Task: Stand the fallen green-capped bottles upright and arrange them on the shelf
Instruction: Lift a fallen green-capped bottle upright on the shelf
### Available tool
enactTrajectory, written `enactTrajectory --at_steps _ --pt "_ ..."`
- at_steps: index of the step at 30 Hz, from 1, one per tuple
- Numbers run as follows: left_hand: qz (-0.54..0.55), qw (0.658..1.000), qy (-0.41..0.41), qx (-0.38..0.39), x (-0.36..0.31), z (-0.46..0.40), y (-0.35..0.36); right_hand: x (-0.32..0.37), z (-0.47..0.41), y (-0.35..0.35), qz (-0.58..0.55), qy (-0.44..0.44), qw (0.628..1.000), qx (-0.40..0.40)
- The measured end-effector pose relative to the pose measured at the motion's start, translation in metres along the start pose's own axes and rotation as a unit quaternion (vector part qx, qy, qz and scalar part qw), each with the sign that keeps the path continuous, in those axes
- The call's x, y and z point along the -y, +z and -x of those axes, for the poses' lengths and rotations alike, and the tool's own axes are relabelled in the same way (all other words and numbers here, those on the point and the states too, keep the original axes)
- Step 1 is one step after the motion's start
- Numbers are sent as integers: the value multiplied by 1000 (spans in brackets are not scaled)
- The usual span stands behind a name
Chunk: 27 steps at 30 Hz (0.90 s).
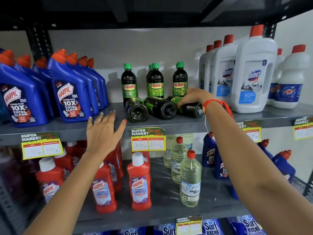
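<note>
Three dark green-labelled bottles lie on their sides on the grey shelf, bases toward me: a left one, a middle one and a right one. Behind them several green-capped bottles stand upright, at the left, in the middle and at the right. My right hand is curled over the right fallen bottle, fingers wrapped on its body. My left hand hovers open, fingers spread, at the shelf's front edge, left of the fallen bottles and touching none.
Blue Harpic bottles crowd the shelf's left; white Domex bottles stand at its right. Price tags hang on the shelf edge. On the lower shelf are red Harpic bottles and clear bottles.
</note>
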<state>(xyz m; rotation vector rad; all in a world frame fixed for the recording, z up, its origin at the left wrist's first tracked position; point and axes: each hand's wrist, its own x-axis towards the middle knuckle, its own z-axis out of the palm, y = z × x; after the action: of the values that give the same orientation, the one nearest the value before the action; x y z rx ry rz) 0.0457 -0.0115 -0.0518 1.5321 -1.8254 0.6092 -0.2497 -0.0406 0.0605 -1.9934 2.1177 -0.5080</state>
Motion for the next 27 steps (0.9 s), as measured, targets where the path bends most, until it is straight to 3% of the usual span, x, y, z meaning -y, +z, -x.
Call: enactTrajectory --at_steps 3,8,14,22,27 --pt "-6 1000 3 8 -3 0 -6 -2 -7 2 -5 9 1000 -6" --pt "-12 1000 16 15 -6 3 -13 -1 17 7 -17 47 992 -115" --pt "-9 1000 19 3 -7 5 -14 -3 23 10 -95 56 979 -170" --pt "-3 1000 18 2 -7 5 -14 -3 24 18 -366 10 884 -292" --pt "0 1000 13 3 -6 5 -13 -11 25 29 -416 -26 848 -328"
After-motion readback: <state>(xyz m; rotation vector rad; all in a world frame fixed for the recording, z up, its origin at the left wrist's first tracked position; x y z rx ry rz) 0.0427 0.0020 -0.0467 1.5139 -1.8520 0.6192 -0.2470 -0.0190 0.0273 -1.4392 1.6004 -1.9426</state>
